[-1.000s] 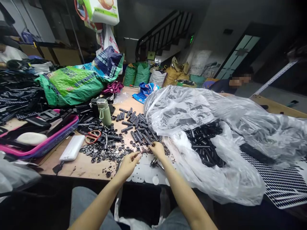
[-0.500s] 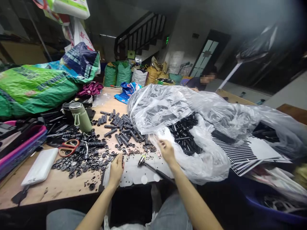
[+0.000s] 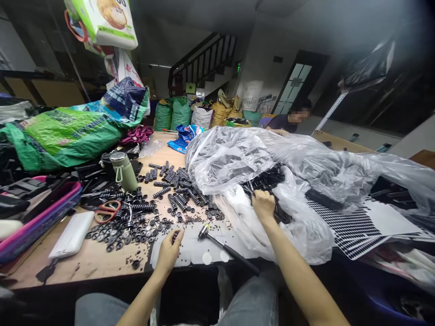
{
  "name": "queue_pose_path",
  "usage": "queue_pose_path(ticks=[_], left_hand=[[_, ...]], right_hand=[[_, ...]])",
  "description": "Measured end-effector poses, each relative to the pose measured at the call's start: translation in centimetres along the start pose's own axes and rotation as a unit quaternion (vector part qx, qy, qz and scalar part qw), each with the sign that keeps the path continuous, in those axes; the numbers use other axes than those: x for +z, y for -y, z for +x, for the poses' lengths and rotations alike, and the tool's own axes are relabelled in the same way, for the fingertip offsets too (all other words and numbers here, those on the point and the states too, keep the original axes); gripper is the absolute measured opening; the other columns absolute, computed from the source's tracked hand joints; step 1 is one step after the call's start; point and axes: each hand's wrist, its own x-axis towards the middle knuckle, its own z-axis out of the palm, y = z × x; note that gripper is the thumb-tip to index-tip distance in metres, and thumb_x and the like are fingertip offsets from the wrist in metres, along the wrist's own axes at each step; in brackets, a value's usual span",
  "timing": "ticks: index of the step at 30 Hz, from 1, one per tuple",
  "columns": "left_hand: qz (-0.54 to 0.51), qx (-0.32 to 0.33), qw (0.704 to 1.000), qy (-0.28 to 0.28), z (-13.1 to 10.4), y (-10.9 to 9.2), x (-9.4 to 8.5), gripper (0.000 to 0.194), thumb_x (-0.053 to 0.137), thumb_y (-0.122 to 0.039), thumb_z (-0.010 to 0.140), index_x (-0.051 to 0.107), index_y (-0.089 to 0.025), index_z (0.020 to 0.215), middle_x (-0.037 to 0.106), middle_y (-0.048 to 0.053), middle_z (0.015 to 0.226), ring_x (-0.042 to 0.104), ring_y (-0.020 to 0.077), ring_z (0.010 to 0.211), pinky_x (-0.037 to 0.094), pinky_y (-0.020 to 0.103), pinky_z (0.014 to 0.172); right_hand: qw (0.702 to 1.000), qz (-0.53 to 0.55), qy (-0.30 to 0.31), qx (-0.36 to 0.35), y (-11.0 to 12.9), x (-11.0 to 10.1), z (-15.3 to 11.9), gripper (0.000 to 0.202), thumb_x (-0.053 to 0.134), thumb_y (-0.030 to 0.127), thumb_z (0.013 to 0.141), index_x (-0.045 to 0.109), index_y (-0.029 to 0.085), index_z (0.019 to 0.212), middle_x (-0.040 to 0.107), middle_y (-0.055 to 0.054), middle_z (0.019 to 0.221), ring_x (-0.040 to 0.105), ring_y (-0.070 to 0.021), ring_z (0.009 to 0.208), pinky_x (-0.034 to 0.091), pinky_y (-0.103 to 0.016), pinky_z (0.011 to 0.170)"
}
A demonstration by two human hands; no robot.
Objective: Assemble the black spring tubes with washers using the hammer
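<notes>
Holds a small dark piece between the curled fingers of the left hand, over the left part of a pale sheet. Has the right hand at the mouth of a clear plastic bag, with bent fingers down among black pieces; cannot tell a firm grip from mere touch there.

Between the two hands, shows a hammer lying aslant, with its head on the pale sheet and its dark handle running past the near edge of the surface. Just beyond the sheet, has tiny dark beads strewn about, then a loose heap of checkered cylinders close beside the bag.

To the left, shows a spread of black discs, orange-handled scissors, a white block and an upright green flask; farther left, a pink-rimmed basket. Right of the bag's mouth, shows black-and-white patterned sheets in a pile.

Farther back, shows a large green sack, a blue packet, filled sacks near a staircase, and a person in dark clothing behind the bag.
</notes>
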Motion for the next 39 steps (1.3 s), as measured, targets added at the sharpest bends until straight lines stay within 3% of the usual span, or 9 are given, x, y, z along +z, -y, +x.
queue_pose_path(ticks=[4, 8, 11, 13, 16, 22, 28, 35, 39], left_hand=[[-0.039, -0.014, 0.999, 0.023, -0.9, -1.8, 2.1, 0.038, 0.058, -0.048, 0.064, 0.053, -0.016, 0.084, 0.034, -0.01, 0.036, 0.031, 0.0059, 0.031, 0.024, 0.018, 0.034], [-0.112, -0.052, 0.992, -0.016, -1.0, -2.4, 2.2, 0.035, 0.062, -0.046, 0.061, 0.043, -0.017, 0.062, 0.034, -0.01, 0.033, 0.028, 0.0041, 0.029, 0.021, 0.017, 0.032], [-0.097, -0.081, 0.991, 0.043, -0.9, -2.1, 0.5, 0.036, 0.065, -0.043, 0.057, 0.041, -0.017, 0.058, 0.035, -0.01, 0.032, 0.028, 0.0035, 0.027, 0.019, 0.016, 0.03], [-0.063, -0.089, 0.99, 0.094, -0.9, -1.8, -0.4, 0.034, 0.066, -0.042, 0.056, 0.042, -0.017, 0.058, 0.036, -0.009, 0.033, 0.028, 0.0033, 0.027, 0.017, 0.016, 0.03], [-0.05, -0.091, 0.988, 0.113, -1.0, -1.6, -0.5, 0.032, 0.064, -0.042, 0.058, 0.045, -0.016, 0.06, 0.036, -0.009, 0.033, 0.029, 0.0031, 0.027, 0.018, 0.015, 0.03], [-0.182, -0.092, 0.973, 0.11, -0.4, -1.8, 0.1, 0.045, 0.052, -0.05, 0.067, 0.052, -0.014, 0.094, 0.055, -0.002, 0.061, 0.037, 0.0031, 0.03, 0.023, 0.017, 0.029], [-0.247, -0.133, 0.953, 0.11, -0.2, -1.8, -0.1, 0.05, 0.051, -0.047, 0.07, 0.048, -0.018, 0.111, 0.042, -0.009, 0.047, 0.031, 0.0027, 0.028, 0.019, 0.015, 0.029], [-0.271, -0.14, 0.952, 0.006, 0.1, -1.2, 0.4, 0.029, 0.053, -0.036, 0.067, 0.058, -0.013, 0.082, 0.052, -0.003, 0.049, 0.045, 0.007, 0.037, 0.033, 0.018, 0.035], [-0.261, -0.156, 0.952, 0.036, 0.0, -1.3, 0.6, 0.029, 0.051, -0.042, 0.068, 0.054, -0.014, 0.075, 0.052, -0.002, 0.043, 0.052, 0.0134, 0.038, 0.04, 0.023, 0.037]], right_hand=[[0.994, 0.014, 0.084, -0.071, 10.5, 0.7, -6.2, 0.023, 0.038, 0.014, 0.079, 0.053, 0.019, 0.062, 0.048, -0.003, 0.054, 0.043, -0.0144, 0.049, 0.035, -0.028, 0.046], [0.965, 0.069, 0.216, -0.13, 17.1, 0.0, -11.0, 0.023, 0.051, 0.022, 0.075, 0.055, 0.019, 0.097, 0.058, -0.009, 0.086, 0.053, -0.0229, 0.081, 0.043, -0.035, 0.067], [0.927, 0.139, 0.303, -0.174, 17.3, -0.7, -10.6, 0.091, 0.072, 0.044, 0.051, 0.029, 0.021, 0.128, 0.04, -0.012, 0.124, 0.036, -0.0311, 0.113, 0.034, -0.045, 0.09], [0.894, 0.173, 0.349, -0.222, 16.8, -0.6, -9.6, 0.113, 0.075, 0.047, 0.04, 0.016, 0.021, 0.133, 0.028, -0.012, 0.133, 0.025, -0.0314, 0.122, 0.022, -0.047, 0.099], [0.865, 0.201, 0.389, -0.246, 16.2, 0.5, -9.2, 0.115, 0.076, 0.043, 0.041, 0.013, 0.02, 0.134, 0.029, -0.012, 0.133, 0.026, -0.0292, 0.122, 0.016, -0.046, 0.102], [0.884, 0.27, 0.362, -0.121, 14.7, 2.2, -10.5, 0.111, 0.075, 0.045, 0.045, 0.013, 0.016, 0.133, 0.028, -0.015, 0.132, 0.024, -0.0273, 0.123, 0.025, -0.043, 0.102], [0.868, 0.349, 0.341, -0.093, 14.9, 1.6, -10.9, 0.112, 0.075, 0.047, 0.045, 0.012, 0.016, 0.133, 0.026, -0.016, 0.133, 0.025, -0.0281, 0.124, 0.027, -0.042, 0.101], [0.862, 0.341, 0.348, -0.142, 16.5, 1.8, -11.0, 0.111, 0.073, 0.05, 0.047, 0.012, 0.017, 0.133, 0.026, -0.014, 0.134, 0.023, -0.0271, 0.125, 0.022, -0.042, 0.104], [0.854, 0.34, 0.358, -0.165, 16.8, 2.5, -11.1, 0.111, 0.073, 0.05, 0.048, 0.011, 0.016, 0.133, 0.025, -0.015, 0.134, 0.02, -0.0266, 0.126, 0.021, -0.041, 0.104]])
